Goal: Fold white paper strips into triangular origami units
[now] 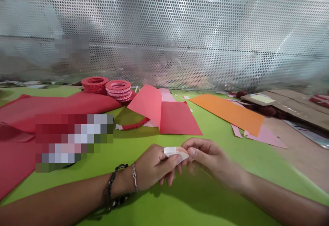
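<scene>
Running across the whole back: perforated screen, behind green table. Far left, red sheets overlap, pixelated patch over part of them, content can't tell. Then two stacks near the screen, red rings and, just right, pink rings, both wavy-edged. Curved red strip with white tip lies beside folded card, one flap raised. Left hand, dark bracelet and silver chain at wrist, grips slip, thumb on top, fingers underneath. Slip is small, white with a peach part, held above table between both hands. Right hand, a bit blurred, pinches slip's right end with thumb and index finger. Further right, orange card lies over pink paper. Far right, cardboard, yellow note on it
</scene>
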`<state>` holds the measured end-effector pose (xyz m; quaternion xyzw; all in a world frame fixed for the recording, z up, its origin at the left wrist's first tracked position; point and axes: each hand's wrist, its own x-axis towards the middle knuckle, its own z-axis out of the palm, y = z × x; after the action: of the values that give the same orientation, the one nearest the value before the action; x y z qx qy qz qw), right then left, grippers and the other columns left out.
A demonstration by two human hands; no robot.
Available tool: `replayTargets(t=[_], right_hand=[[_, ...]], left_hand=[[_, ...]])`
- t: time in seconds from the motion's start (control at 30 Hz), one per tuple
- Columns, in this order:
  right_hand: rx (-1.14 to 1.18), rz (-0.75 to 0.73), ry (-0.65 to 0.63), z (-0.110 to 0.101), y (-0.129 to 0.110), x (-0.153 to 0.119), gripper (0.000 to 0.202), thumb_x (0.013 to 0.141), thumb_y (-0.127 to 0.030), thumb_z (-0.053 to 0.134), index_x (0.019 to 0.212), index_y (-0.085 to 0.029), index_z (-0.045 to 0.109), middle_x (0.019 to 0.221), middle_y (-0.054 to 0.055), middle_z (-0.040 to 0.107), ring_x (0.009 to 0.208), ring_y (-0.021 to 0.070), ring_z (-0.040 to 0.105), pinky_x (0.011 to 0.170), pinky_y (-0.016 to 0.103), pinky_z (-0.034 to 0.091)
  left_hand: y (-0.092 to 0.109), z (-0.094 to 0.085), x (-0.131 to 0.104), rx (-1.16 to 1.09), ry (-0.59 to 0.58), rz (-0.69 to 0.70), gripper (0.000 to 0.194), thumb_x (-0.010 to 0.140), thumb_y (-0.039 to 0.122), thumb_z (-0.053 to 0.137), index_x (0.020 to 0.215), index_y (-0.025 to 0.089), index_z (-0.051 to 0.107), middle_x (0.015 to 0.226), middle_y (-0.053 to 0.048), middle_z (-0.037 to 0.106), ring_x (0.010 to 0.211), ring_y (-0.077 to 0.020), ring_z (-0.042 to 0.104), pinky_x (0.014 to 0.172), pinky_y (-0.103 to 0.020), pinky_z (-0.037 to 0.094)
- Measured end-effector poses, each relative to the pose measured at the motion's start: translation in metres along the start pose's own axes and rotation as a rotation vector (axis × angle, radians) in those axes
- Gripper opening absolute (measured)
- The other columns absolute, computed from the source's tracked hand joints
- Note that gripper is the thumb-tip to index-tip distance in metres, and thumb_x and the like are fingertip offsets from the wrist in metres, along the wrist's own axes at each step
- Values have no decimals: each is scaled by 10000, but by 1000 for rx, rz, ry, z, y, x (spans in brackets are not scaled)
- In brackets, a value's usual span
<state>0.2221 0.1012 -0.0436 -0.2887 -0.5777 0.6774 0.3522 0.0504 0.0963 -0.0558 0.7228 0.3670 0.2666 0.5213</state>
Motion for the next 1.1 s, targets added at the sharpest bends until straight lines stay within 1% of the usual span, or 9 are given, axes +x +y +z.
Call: replayTargets(t=[0.1,0.3,0.47,0.6,0.7,0.87,1.0,1.03,1.1], right_hand=[[-22,15,20,1,-1,0,173,757,-284,580,758,-112,558,635,-11,590,522,35,533,520,155,441],[-170,42,37,2,-5,0,201,769,-298,556,712,-105,557,624,-5,594,512,35,527,518,161,445],[-236,55,63,2,-8,1,215,758,-317,560,688,-114,550,602,-12,589,490,36,515,504,167,446],[-341,6,91,3,-9,-1,206,764,-313,550,675,-129,530,589,-27,558,491,44,515,489,170,447],[-429,-55,117,5,-7,-3,197,786,-289,525,663,-135,513,578,-28,542,492,47,509,476,165,435],[-477,-93,176,7,-5,-5,140,797,-278,512,747,-147,504,589,-25,554,500,57,509,460,163,410],[-545,-135,224,8,-7,-6,138,789,-279,516,740,-151,501,580,-25,534,486,59,495,436,158,395],[-576,-150,228,9,-7,-7,137,789,-276,513,735,-151,501,578,-20,535,482,62,491,428,160,392],[-673,-202,233,9,-6,-8,126,790,-254,501,718,-152,505,571,-11,541,476,69,484,418,166,387]], left_hand=[[0,0,0,5,-5,3,323,836,315,352,622,129,507,412,41,463,323,-32,380,330,-109,318],[2,0,0,14,-7,3,326,828,310,349,607,129,505,405,39,466,313,-33,367,323,-113,304],[2,1,1,21,9,19,317,821,279,348,599,127,516,395,38,467,310,-37,372,328,-119,311],[0,1,1,22,34,20,328,823,293,351,600,122,521,415,33,463,333,-42,394,337,-119,315],[-1,1,2,19,39,30,338,828,332,354,646,111,533,457,23,477,350,-41,393,342,-119,308],[-1,0,4,35,1,6,370,830,343,359,664,89,569,491,5,503,353,-35,392,337,-119,286],[-1,-1,5,-37,84,63,262,808,308,422,828,113,596,597,9,536,376,-26,421,354,-114,330],[-1,-1,5,-54,104,72,242,802,300,437,844,121,595,607,13,537,378,-24,423,357,-114,339],[-1,-2,4,-75,115,75,213,795,282,451,812,123,591,594,20,532,373,-22,421,351,-110,342]])
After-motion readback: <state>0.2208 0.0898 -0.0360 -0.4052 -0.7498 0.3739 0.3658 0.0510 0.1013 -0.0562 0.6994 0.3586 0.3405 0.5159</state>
